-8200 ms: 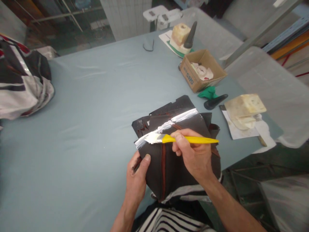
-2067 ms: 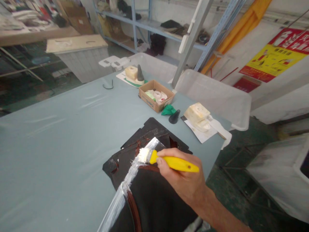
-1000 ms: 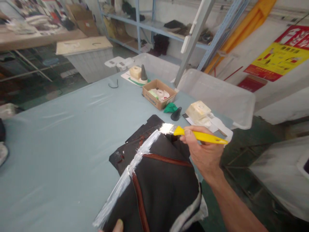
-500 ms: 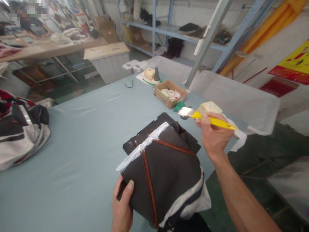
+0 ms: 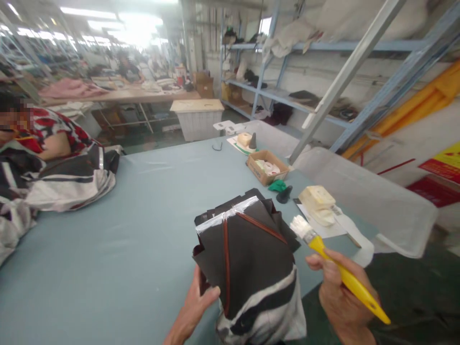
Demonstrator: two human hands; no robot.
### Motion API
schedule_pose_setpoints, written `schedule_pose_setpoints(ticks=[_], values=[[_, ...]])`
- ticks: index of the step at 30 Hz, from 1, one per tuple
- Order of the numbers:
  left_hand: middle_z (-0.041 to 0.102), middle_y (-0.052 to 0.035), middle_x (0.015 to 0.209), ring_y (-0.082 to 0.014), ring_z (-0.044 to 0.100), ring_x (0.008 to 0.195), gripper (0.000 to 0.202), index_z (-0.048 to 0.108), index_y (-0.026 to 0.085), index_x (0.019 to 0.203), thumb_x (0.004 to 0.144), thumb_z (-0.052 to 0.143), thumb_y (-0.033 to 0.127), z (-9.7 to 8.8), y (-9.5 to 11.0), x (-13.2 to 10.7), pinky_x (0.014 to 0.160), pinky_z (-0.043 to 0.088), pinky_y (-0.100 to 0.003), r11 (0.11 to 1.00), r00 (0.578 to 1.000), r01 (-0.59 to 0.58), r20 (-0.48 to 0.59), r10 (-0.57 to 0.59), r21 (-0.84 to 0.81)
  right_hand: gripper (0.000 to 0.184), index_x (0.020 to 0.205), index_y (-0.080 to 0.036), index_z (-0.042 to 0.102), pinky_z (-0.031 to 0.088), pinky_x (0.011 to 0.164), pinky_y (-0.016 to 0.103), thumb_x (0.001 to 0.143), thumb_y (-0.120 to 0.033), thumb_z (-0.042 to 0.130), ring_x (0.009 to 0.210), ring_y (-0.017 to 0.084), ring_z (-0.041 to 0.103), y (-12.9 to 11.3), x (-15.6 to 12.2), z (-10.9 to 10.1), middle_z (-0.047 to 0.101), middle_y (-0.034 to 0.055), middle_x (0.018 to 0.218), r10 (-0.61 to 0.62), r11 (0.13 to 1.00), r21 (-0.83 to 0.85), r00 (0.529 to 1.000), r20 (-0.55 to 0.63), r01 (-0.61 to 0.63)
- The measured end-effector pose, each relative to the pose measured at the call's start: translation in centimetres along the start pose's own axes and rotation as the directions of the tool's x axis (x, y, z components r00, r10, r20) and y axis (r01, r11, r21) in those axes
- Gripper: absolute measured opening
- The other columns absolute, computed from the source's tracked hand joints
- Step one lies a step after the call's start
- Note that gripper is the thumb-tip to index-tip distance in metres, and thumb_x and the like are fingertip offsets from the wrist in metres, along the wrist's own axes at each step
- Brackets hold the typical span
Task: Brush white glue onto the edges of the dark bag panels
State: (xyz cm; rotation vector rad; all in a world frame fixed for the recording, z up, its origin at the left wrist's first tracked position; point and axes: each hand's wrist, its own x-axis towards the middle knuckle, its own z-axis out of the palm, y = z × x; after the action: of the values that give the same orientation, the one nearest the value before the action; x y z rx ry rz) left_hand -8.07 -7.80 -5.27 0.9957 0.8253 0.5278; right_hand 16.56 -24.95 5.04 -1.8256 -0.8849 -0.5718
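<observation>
A dark bag panel (image 5: 257, 254) with brown-red trim strips and a pale cloth lower part stands near the table's front edge. White paste (image 5: 226, 214) coats a band along its upper edge. My left hand (image 5: 201, 297) grips the panel's lower left side, thumb on the front face and fingers hidden behind. In my right hand (image 5: 345, 292) is a yellow-handled paintbrush (image 5: 348, 278), its bristles loaded with white paste and pointing up and left. The brush is apart from the bag, on its right side.
On the blue-grey table (image 5: 151, 249) stand a cardboard box (image 5: 259, 175), a green cloth (image 5: 277, 186), a black cone (image 5: 284, 194) and a cream block (image 5: 316, 197) on white sheets. At left, a person (image 5: 61, 129) leans by similar bags (image 5: 77, 179). A translucent bin (image 5: 370, 201) borders the right.
My view has lifted, showing more of the room and the person at left. My right hand with the brush has dropped lower; the bag stands more upright, still in my left hand.
</observation>
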Motion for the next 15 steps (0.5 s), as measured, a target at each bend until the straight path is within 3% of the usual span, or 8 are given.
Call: schedule_pose_setpoints(ticks=[2, 4, 7, 9, 12, 15], values=[[0.068, -0.0148, 0.144, -0.0425, 0.059, 0.137, 0.084, 0.065, 0.023, 0.133, 0.061, 0.091, 0.057, 0.4, 1.0, -0.4, 0.115, 0.048, -0.054, 1.0, 1.0, -0.018, 0.006, 0.018, 0.02, 0.016, 0.114, -0.019, 0.067, 0.065, 0.065, 0.025, 0.105, -0.027, 0.055, 0.058, 0.015, 0.076, -0.6, -0.1, 0.4, 0.079, -0.001, 0.072, -0.117, 0.992, 0.06, 0.99, 0.076, 0.113], [0.071, -0.0163, 0.137, -0.0413, 0.063, 0.131, 0.081, 0.065, 0.019, 0.129, 0.062, 0.091, 0.056, 1.6, 1.5, -0.7, 0.113, 0.05, -0.052, 0.998, 0.997, -0.047, -0.061, 0.049, 0.038, 0.019, 0.117, -0.021, 0.065, 0.065, 0.063, 0.022, 0.106, -0.022, 0.049, 0.06, 0.014, 0.077, -1.4, -0.3, 1.2, 0.08, -0.0016, 0.076, -0.234, 0.963, 0.17, 0.961, 0.15, 0.208], [0.075, -0.0162, 0.13, -0.039, 0.067, 0.125, 0.077, 0.064, 0.018, 0.126, 0.063, 0.091, 0.052, 4.2, 1.8, -1.0, 0.109, 0.054, -0.048, 0.992, 0.982, -0.115, -0.144, 0.121, 0.055, 0.022, 0.118, -0.022, 0.065, 0.067, 0.075, 0.024, 0.106, -0.018, 0.047, 0.082, 0.017, 0.082, -2.5, -1.3, 2.2, 0.084, 0.0042, 0.096, -0.339, 0.926, 0.24, 0.921, 0.192, 0.291], [0.076, -0.0157, 0.126, -0.0374, 0.07, 0.119, 0.074, 0.065, 0.018, 0.125, 0.064, 0.09, 0.052, 6.4, 2.2, -1.1, 0.104, 0.057, -0.045, 0.986, 0.976, -0.145, -0.152, 0.156, 0.08, 0.017, 0.113, -0.022, 0.064, 0.067, 0.081, 0.026, 0.104, -0.019, 0.051, 0.094, 0.019, 0.082, -2.9, -2.3, 2.3, 0.083, 0.0083, 0.109, -0.349, 0.925, 0.22, 0.92, 0.18, 0.308], [0.079, -0.0142, 0.115, -0.0342, 0.074, 0.106, 0.065, 0.066, 0.018, 0.118, 0.067, 0.087, 0.052, 9.9, 2.7, -1.5, 0.093, 0.06, -0.041, 0.97, 0.967, -0.169, -0.162, 0.198, 0.177, 0.015, 0.105, -0.025, 0.062, 0.068, 0.073, 0.027, 0.1, -0.038, 0.061, 0.092, 0.023, 0.082, -2.8, -4.0, 2.0, 0.082, 0.0103, 0.113, -0.248, 0.96, 0.154, 0.964, 0.092, 0.233], [0.078, -0.0074, 0.096, -0.0293, 0.073, 0.086, 0.059, 0.065, 0.023, 0.11, 0.064, 0.089, 0.053, 13.8, 2.5, -2.2, 0.077, 0.059, -0.036, 0.92, 0.938, -0.201, -0.204, 0.279, 0.337, 0.033, 0.102, -0.028, 0.061, 0.068, 0.064, 0.032, 0.092, -0.059, 0.065, 0.091, 0.028, 0.082, -2.6, -5.6, 1.1, 0.082, 0.0094, 0.115, 0.001, 0.991, 0.136, 1.0, 0.015, -0.003]])
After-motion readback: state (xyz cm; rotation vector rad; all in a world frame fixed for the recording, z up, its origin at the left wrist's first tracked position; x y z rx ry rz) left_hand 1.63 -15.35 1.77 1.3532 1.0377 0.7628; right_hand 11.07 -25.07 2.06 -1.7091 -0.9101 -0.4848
